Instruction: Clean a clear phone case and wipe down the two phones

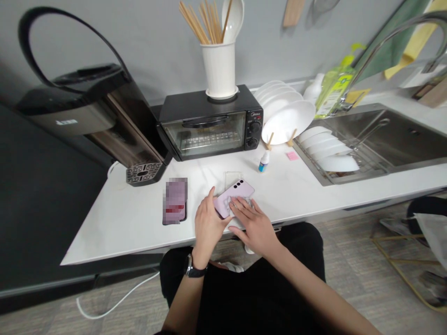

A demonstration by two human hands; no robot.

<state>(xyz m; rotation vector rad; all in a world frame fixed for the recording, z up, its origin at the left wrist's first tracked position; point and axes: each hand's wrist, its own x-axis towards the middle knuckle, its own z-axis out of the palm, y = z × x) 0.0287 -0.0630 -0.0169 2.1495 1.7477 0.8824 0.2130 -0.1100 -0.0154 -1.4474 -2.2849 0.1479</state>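
A lilac smartphone (246, 189) lies back up at a slant near the counter's front edge, its camera lenses toward the far right. My left hand (208, 223) grips its lower left end, thumb and fingers on either side. The fingers of my right hand (256, 228) press a crumpled whitish cloth or tissue (227, 204) against the phone's back, and they cover much of it. Just behind the phone lies a clear phone case (233, 176). Farther back to the right stands a small white-and-blue bottle (263, 162). Another purple phone-like item (175, 200), blurred out, rests to the left.
A black toaster oven (209, 128) stands at the back, with a white utensil holder (220, 70) on top. On the left is a tall drink dispenser (129, 125). White plates (288, 121), a pink sticky note (292, 156) and a sink (394, 144) with bowls are on the right.
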